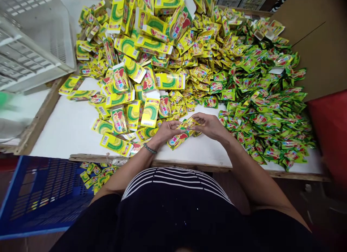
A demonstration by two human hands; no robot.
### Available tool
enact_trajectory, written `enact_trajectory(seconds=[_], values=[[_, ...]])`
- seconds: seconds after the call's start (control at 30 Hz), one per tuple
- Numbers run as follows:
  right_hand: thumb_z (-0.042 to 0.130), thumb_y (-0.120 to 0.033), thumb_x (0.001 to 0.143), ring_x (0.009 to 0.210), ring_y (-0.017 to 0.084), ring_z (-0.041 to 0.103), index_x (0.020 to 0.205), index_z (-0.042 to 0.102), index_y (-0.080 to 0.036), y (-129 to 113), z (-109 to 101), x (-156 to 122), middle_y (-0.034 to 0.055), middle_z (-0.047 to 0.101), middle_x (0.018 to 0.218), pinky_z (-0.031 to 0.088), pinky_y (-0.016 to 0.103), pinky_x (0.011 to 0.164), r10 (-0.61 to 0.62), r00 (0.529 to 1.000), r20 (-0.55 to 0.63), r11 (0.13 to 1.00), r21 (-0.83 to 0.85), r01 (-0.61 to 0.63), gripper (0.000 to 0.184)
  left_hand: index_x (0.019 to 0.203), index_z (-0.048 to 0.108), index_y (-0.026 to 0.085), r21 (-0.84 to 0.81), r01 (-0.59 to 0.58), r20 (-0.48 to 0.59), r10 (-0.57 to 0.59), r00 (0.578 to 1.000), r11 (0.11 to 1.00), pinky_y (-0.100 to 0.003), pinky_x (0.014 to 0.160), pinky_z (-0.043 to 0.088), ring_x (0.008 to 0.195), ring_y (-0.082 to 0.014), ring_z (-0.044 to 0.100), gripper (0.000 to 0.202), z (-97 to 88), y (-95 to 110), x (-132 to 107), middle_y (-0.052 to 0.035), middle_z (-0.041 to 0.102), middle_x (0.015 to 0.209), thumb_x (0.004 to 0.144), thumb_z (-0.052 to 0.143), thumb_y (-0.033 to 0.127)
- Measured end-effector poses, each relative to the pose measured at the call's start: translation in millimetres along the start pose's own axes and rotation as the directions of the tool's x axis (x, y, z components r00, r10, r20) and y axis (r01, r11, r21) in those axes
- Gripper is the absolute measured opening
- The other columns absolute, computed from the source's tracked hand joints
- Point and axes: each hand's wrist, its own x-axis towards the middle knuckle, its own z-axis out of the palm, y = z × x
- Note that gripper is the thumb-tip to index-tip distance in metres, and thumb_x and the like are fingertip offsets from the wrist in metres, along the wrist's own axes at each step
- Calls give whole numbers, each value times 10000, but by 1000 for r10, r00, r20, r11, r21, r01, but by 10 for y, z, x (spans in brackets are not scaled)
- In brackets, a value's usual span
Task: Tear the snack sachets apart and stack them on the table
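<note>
Above the table's front edge, my left hand [168, 131] is closed on a small yellow and green carton [177, 139] with pink-and-blue lettering. My right hand [210, 126] pinches a shiny yellow candy packet [191, 124] at the carton's upper right end. Whether the packet is partly inside the carton I cannot tell. Beyond my left hand lies a heap of yellow cartons [150, 113]. Yellow packets [200, 73] are piled in the middle, and green packets [260, 118] lie to the right of my right hand.
A white plastic crate [40, 69] stands at the left. Below the table's wooden edge [92, 158] is a blue crate [48, 228] with several yellow cartons [93, 172] in it. Brown cardboard [320, 57] and a red surface [330, 133] border the right side.
</note>
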Motion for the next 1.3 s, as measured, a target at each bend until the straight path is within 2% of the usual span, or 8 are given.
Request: enact_trajectory(seconds=[0.27,0.37,0.43,0.57,0.73,0.93,1.17,1.3], values=[[689,-319,701,676,179,623,862,672,-214,-72,147,-50,14,697,762,489,301,634,41,999,-10,996,75,-40,193,926,652,106,-68,6,41,-4,999,998,-256,681,502,636,-111,630,593,43,12,-37,-13,732,756,417,916,258],[649,-367,759,713,186,655,895,674,-217,-100,112,-61,29,719,798,508,300,657,36,996,-87,993,118,-25,204,955,633,113,-94,-68,-8,67,998,993,-253,693,506,660,-111,636,612,59,-4,-28,-14,734,776,435,913,274],[596,-333,806,707,182,661,865,674,-223,-151,96,-76,25,724,775,494,293,665,3,993,-115,1000,8,-2,147,962,623,118,-101,-126,-34,123,992,987,-255,707,506,678,-114,641,608,65,-16,-21,-12,730,783,452,910,284],[493,-230,852,683,190,658,950,653,-232,-297,129,-111,16,740,775,444,293,665,-17,1000,17,967,-252,21,187,931,632,120,-61,-156,-49,153,987,986,-255,703,498,651,-107,632,534,63,-45,-30,1,713,751,509,890,322],[458,-278,889,636,202,642,1197,510,-207,-353,192,-151,4,740,730,413,298,637,25,995,95,975,-220,-4,320,899,660,116,-5,-162,-54,161,985,987,-232,662,482,644,-98,622,478,63,-88,-44,4,702,726,524,879,315],[575,-322,843,793,219,697,1175,510,-229,-274,219,-247,39,770,899,474,338,727,44,997,-69,998,-31,-46,352,902,634,114,-134,-154,-81,144,986,979,-237,656,488,611,-96,620,532,92,-52,-30,19,682,666,505,892,356],[668,-298,790,986,276,646,1154,581,-237,-214,295,-274,43,750,836,424,468,909,-86,981,-172,991,-119,66,379,954,642,116,-113,-159,-95,149,984,981,-218,607,454,587,-84,586,558,130,-48,-79,19,666,669,552,865,432],[652,-286,816,989,258,623,1119,622,-260,-185,213,-238,25,739,801,439,443,906,-72,958,-279,992,-115,41,305,1004,658,114,-16,-145,46,145,988,989,-227,647,454,637,-95,585,529,116,-32,-113,11,661,708,614,834,426]])
